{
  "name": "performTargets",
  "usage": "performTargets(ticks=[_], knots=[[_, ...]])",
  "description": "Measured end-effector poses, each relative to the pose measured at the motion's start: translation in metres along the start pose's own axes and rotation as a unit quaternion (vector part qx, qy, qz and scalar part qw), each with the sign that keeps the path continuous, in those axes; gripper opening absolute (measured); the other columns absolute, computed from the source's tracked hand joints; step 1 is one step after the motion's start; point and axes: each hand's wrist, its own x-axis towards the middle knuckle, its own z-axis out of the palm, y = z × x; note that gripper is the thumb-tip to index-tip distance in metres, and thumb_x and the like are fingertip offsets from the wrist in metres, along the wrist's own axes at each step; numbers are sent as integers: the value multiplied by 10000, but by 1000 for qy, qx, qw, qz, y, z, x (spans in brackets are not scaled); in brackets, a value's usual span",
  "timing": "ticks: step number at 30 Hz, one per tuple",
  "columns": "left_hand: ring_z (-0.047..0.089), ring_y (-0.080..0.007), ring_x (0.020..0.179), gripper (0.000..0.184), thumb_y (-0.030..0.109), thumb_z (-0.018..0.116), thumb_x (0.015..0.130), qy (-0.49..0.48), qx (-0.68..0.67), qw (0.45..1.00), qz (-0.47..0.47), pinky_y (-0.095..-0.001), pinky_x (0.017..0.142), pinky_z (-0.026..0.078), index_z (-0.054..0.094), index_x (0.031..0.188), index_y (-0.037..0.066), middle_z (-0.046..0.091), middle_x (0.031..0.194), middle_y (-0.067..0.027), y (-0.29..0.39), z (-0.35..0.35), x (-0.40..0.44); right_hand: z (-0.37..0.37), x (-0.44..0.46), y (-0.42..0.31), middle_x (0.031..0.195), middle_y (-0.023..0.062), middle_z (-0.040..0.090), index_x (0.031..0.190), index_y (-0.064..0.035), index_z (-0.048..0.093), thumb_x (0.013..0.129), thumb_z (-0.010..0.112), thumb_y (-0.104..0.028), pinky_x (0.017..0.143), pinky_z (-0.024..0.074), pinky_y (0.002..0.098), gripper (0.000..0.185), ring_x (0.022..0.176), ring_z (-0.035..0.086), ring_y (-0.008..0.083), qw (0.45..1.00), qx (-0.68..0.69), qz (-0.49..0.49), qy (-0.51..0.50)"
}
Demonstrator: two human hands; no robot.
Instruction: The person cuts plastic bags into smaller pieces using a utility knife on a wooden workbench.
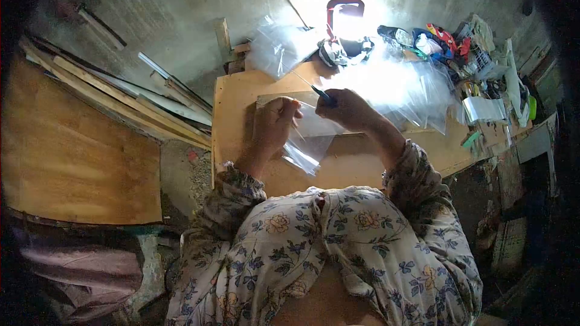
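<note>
The scene is backed by a grey wall (181, 0), and the lower middle is filled by a flower-printed garment (362, 235). In front of it a wooden table (235, 160) is seen, with a large brown panel (78, 145) standing to its left. Below that panel, a pinkish cloth (84, 268) is draped. Between the panel and the table, long planks (121, 99) are laid side by side at a slant.

On the right half of the table, clear plastic sheets (423, 93) are spread, partly washed out by glare. More clear plastic (275, 48) is heaped at the far left corner. A flat board (350, 143) is set on the table under the hands. At the far right, a pile of mixed cloths (432, 39) is gathered, with a grey basket (481, 63) beside it. At the far edge, a lit lamp (346, 18) with a dark red frame is stood near the wall.

Over the board, the left hand (273, 122) is held with its fingers curled and pressed together; what is pinched there cannot be told. The right hand (349, 110) is closed around the dark blue handle of a thin tool (326, 96), its shaft pointed up and to the left. Just below and between the hands, a clear plastic piece (308, 145) is hung over the board's near edge.
</note>
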Motion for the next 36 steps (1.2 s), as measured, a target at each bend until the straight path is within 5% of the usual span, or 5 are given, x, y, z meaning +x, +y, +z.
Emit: performTargets(ticks=[7, 12, 16, 24, 36], knots=[[598, -217, 579, 259, 265, 536, 848, -27, 194, 979, 62, -335, 556, 451, 616, 793, 25, 588, 607, -108, -22, -23, 33, 42, 19, 26, 660, 100, 576, 746, -23, 590, 738, 594, -212, 590, 436, 333, 190, 578, 523, 184, 989, 138, -40, 42], [602, -244, 599, 210, 241, 570, 828, -75, 240, 967, 28, -336, 570, 454, 628, 807, 40, 599, 633, -125, -75, -15, 59, 87, 38, 80, 586, 130, 577, 670, -23, 602, 742, 578, -232, 557, 438, 360, 223, 542, 554, 247, 988, 48, 124, 76], [604, -292, 666, 209, 262, 582, 813, -122, 245, 962, 7, -356, 619, 461, 648, 823, 64, 618, 701, -134, -123, 0, 77, 102, 41, 84, 734, 205, 602, 763, -17, 610, 765, 546, -213, 664, 455, 411, 205, 728, 588, 367, 975, -41, 193, 98], [599, -286, 745, 219, 296, 644, 738, -91, 350, 931, 48, -388, 666, 454, 651, 755, 78, 623, 777, -98, -160, 12, 82, 118, 48, 80, 863, 193, 612, 832, -52, 598, 803, 464, -149, 754, 464, 422, 168, 873, 589, 340, 956, -97, 264, 82], [553, -253, 823, 341, 451, 726, 591, -56, 431, 900, 40, -411, 792, 362, 597, 601, 136, 577, 767, -56, -163, 1, 92, 96, 30, 101, 959, 81, 548, 1030, -252, 623, 787, 528, -101, 785, 462, 365, 301, 909, 572, 276, 984, -119, 132, -34]])
